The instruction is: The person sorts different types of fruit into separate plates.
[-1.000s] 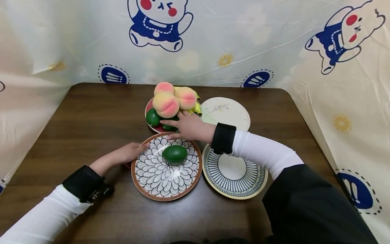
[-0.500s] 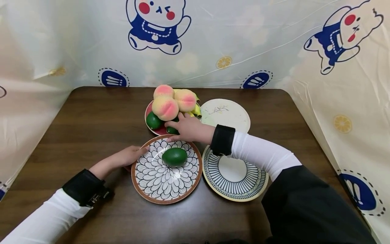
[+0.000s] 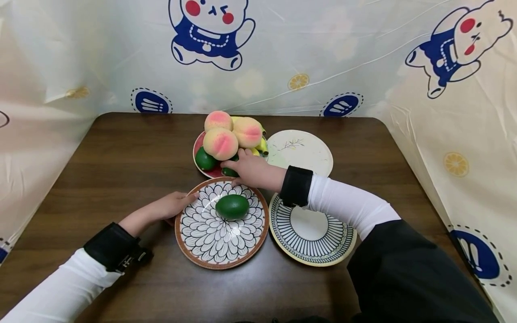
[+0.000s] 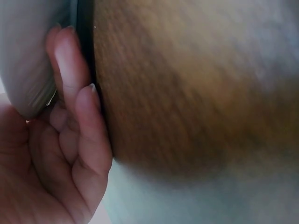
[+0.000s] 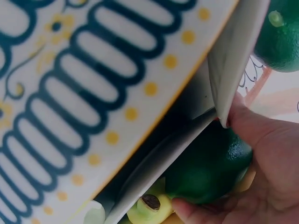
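Note:
My left hand (image 3: 171,205) grips the left rim of a brown-rimmed plate (image 3: 214,244) with a petal pattern, thumb on top and fingers underneath. A dark green avocado (image 3: 232,207) lies on that plate. Behind it, my right hand (image 3: 256,171) reaches into a red plate (image 3: 198,143) of fruit and holds another avocado (image 5: 210,163) between thumb and fingers. In the right wrist view the thumb touches the petal plate's rim. Three peaches (image 3: 220,144) are piled above, with a further avocado (image 3: 205,159) at the left and bananas (image 3: 263,147) at the right.
A white plate (image 3: 300,152) with a twig design stands at the back right, partly behind my right wrist. Nearer, a yellow-rimmed plate (image 3: 308,222) with a striped ring lies under my right forearm. A patterned curtain (image 3: 351,45) hangs behind the wooden table (image 3: 113,179).
My right hand's spread fingers have drawn in around the avocado in the red plate. The left hand stays on the petal plate's rim.

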Tool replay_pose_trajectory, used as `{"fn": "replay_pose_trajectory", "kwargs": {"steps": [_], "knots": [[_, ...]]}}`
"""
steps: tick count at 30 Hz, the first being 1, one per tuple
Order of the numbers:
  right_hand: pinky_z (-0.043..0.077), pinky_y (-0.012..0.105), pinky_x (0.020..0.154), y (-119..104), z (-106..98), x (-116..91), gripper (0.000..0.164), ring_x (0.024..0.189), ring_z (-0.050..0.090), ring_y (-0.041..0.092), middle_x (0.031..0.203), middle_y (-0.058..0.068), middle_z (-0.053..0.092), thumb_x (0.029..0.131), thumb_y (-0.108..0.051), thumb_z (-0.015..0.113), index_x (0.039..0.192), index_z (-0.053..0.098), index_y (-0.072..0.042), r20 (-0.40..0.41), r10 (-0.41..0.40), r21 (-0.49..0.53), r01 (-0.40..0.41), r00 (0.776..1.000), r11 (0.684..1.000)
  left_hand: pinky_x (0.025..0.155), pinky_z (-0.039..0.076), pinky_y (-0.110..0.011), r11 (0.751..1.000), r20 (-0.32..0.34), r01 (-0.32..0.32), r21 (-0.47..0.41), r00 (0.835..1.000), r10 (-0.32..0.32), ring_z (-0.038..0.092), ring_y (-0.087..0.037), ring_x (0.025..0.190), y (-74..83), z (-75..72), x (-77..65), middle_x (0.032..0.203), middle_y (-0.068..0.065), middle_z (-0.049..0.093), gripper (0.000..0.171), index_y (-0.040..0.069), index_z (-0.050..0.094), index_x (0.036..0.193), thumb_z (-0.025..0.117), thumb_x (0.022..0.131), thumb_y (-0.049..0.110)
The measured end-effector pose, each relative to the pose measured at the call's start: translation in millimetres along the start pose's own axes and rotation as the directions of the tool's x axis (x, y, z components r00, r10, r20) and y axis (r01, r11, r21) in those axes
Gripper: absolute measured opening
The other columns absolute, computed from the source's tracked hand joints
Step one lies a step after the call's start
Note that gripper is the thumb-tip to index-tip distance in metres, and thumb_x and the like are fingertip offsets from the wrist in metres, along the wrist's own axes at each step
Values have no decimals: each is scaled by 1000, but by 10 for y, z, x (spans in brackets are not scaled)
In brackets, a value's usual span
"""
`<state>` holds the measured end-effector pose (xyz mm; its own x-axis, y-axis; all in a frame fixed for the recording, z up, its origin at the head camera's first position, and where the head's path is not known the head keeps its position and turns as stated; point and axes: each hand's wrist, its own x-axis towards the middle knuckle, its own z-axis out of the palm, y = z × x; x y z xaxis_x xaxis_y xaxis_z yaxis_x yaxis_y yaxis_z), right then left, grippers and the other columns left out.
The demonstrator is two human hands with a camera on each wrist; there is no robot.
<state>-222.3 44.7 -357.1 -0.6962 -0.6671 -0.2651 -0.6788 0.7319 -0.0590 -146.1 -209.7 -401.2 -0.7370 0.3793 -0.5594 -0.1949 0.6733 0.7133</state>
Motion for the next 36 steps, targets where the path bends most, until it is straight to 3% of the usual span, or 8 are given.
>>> {"fn": "replay_pose_trajectory", "kwargs": {"steps": [6,19,25,36], "knots": [[50,44,104,38,-26,7,55,126,48,36,141,19,57,100,-44,61,152,48,-33,-26,-25,-11,24,999,1000,54,52,-29,1000,-9,-8,23,1000,8,62,-9,60,24,-17,-12,69,5,65,55,0,65,111,29,112,42],[52,46,101,143,-97,-162,52,127,47,39,144,24,50,97,-36,68,147,54,-32,-53,-48,106,53,997,993,54,54,-29,1000,-12,-1,-1,1000,1,65,-8,60,19,-24,-16,70,5,69,56,-2,66,113,29,112,41],[55,48,97,196,-88,-251,52,124,51,41,150,25,45,96,-38,69,146,56,-30,-35,-37,75,40,999,996,55,55,-30,1000,-9,6,6,1000,-6,65,-8,60,18,-28,-10,70,5,69,56,-2,65,115,30,112,42],[58,45,89,138,-125,-408,51,116,55,35,136,19,59,95,-37,72,144,59,-32,22,-37,-63,39,999,997,55,54,-28,1000,-1,8,8,1000,-8,64,-8,60,0,8,-10,70,5,68,54,0,65,115,31,112,41]]}}
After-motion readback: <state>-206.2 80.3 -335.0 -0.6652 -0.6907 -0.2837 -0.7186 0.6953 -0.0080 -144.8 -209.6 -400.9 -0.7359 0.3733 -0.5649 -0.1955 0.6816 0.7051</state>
